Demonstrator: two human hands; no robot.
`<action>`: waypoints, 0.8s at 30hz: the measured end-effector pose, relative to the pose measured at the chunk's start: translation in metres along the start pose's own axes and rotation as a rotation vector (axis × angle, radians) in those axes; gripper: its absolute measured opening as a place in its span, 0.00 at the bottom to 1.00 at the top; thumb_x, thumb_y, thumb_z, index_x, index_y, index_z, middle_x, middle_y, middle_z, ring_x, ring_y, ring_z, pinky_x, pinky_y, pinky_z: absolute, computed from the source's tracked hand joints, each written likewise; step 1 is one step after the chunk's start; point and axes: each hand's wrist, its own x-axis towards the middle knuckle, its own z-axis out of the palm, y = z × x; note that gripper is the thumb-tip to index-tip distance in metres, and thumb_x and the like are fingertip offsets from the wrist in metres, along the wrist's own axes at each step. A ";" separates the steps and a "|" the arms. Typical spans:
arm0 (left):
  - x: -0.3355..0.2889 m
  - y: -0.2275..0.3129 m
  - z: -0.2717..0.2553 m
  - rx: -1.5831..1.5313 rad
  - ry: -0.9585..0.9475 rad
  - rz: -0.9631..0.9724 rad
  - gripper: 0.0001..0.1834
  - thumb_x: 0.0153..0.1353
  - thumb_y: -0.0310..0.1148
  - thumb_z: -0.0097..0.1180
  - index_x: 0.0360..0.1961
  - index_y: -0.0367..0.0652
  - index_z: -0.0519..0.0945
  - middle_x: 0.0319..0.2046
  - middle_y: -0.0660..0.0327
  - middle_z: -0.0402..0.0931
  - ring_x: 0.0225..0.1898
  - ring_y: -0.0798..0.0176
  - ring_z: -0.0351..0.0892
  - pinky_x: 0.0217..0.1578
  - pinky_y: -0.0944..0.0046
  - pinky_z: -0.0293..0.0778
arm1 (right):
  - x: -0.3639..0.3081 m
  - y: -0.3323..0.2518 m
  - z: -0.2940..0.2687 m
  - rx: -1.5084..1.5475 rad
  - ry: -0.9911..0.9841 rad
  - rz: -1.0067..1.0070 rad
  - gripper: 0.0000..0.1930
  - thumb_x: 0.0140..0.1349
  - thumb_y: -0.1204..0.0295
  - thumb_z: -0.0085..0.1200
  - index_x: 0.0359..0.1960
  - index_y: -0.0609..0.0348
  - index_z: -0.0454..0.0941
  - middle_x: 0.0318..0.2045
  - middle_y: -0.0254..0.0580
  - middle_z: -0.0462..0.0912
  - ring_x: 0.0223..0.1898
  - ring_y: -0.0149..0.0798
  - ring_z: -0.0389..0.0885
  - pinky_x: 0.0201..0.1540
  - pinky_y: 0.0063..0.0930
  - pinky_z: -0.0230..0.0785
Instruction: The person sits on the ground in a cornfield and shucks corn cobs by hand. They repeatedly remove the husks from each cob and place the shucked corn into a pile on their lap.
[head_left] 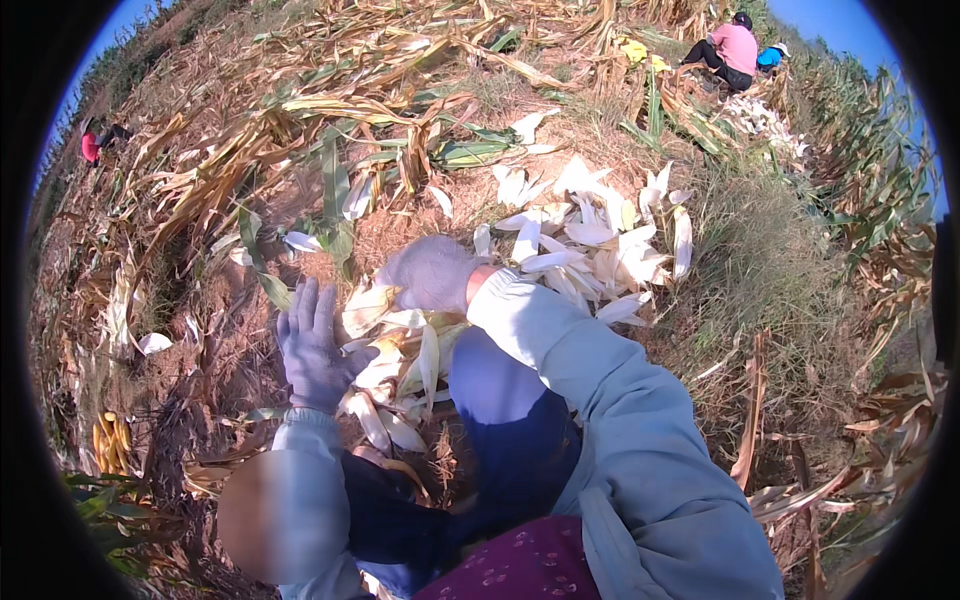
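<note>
My left hand [315, 350], in a pale grey-purple glove, is open with its fingers stretched upward, beside a heap of pale corn husks [430, 360] in front of my knees. Nothing shows in its grasp. Just to the right and farther out, my right hand [432, 276], gloved the same way, is curled closed at the heap's upper edge. Its back faces up, so whatever its fingers may hold is hidden. Yellowish husk leaves lie right against its finger side. A long green corn leaf [262, 262] stretches above my left fingertips.
Beyond my right forearm lies a larger pile of whitish husks [600, 245]. Yellow corn cobs [112, 443] sit at the far left. Dry stalks [380, 100] cover the ground ahead, with grass [750, 270] on the right. People sit at the upper right [735, 48] and upper left [91, 146].
</note>
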 end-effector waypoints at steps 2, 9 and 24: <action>-0.004 -0.009 0.005 -0.111 0.051 -0.073 0.40 0.35 0.42 0.70 0.53 0.42 0.71 0.49 0.54 0.73 0.52 0.53 0.72 0.54 0.54 0.64 | 0.028 -0.030 -0.007 -0.119 0.017 -0.219 0.16 0.48 0.61 0.57 0.39 0.52 0.78 0.33 0.44 0.80 0.35 0.50 0.79 0.40 0.42 0.70; -0.014 -0.054 0.002 -0.655 -0.107 -0.760 0.26 0.43 0.36 0.67 0.44 0.39 0.76 0.34 0.55 0.80 0.35 0.60 0.80 0.38 0.64 0.73 | 0.050 -0.065 0.008 -0.057 0.683 -0.127 0.25 0.43 0.69 0.60 0.48 0.50 0.72 0.48 0.40 0.73 0.53 0.43 0.70 0.49 0.38 0.65; 0.000 -0.053 0.037 -1.333 0.153 -0.625 0.27 0.49 0.41 0.67 0.46 0.34 0.75 0.33 0.62 0.78 0.32 0.69 0.74 0.35 0.69 0.71 | 0.087 -0.056 0.047 1.109 0.334 0.138 0.09 0.58 0.70 0.53 0.28 0.65 0.76 0.20 0.35 0.74 0.19 0.27 0.74 0.24 0.22 0.65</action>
